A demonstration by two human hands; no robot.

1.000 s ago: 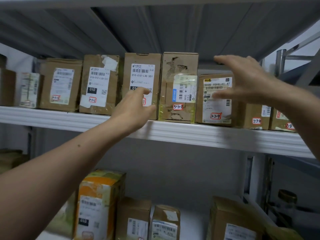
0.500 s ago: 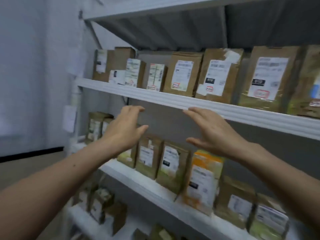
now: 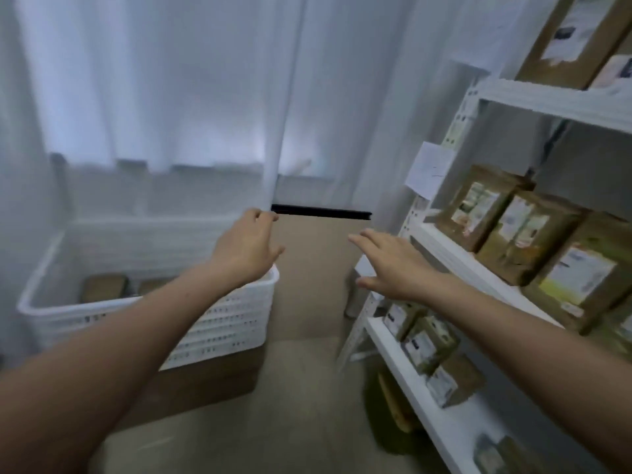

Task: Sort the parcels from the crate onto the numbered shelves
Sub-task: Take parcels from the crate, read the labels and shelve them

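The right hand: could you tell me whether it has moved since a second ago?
Yes. The right hand has dropped from the upper shelf to beside the left end of the shelf below, open and empty.

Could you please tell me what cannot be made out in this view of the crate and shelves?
Head view:
Label print on the brown cardboard parcels on the white metal shelves: blurred by motion, unreadable.
Inside of the white perforated plastic crate: its near wall hides all but two brown parcel tops.
Top-shelf brown parcel: cut off by the upper edge.
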